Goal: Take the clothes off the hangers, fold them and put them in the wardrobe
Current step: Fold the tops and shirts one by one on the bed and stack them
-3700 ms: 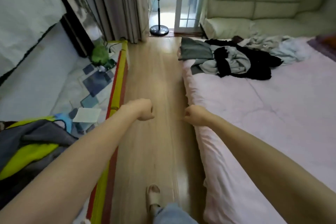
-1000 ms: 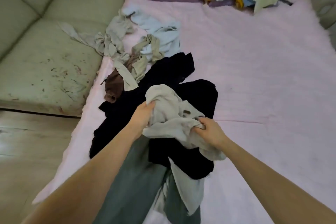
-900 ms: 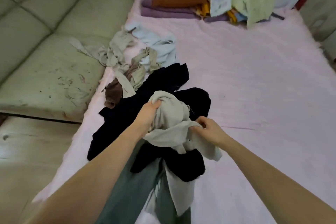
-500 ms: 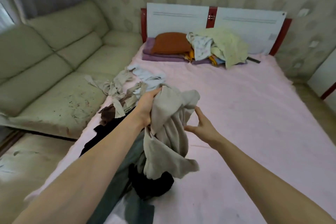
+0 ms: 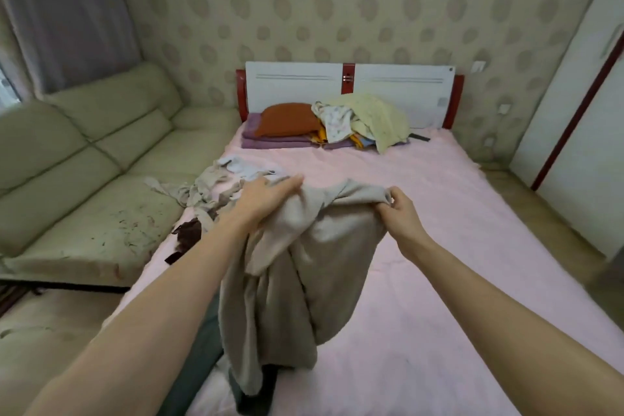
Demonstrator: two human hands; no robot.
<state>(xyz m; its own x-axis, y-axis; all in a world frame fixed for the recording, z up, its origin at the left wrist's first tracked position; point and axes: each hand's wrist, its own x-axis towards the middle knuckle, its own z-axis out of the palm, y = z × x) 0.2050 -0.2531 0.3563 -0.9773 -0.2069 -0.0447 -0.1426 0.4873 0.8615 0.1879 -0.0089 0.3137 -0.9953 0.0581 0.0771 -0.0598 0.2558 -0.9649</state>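
Clothes heap (image 5: 216, 192) beside sofa (image 5: 84, 159)

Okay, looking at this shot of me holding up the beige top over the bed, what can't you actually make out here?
All in the head view:
- Beige garment: its type and front stay unclear; it hangs bunched between the left hand and right hand.
- Left hand's fingers: tips buried in the cloth.
- Dark clothes underneath: mostly covered by the garment and left arm.
- Pile at the headboard: items too small to tell apart.
- Wardrobe: cut off by the right edge.
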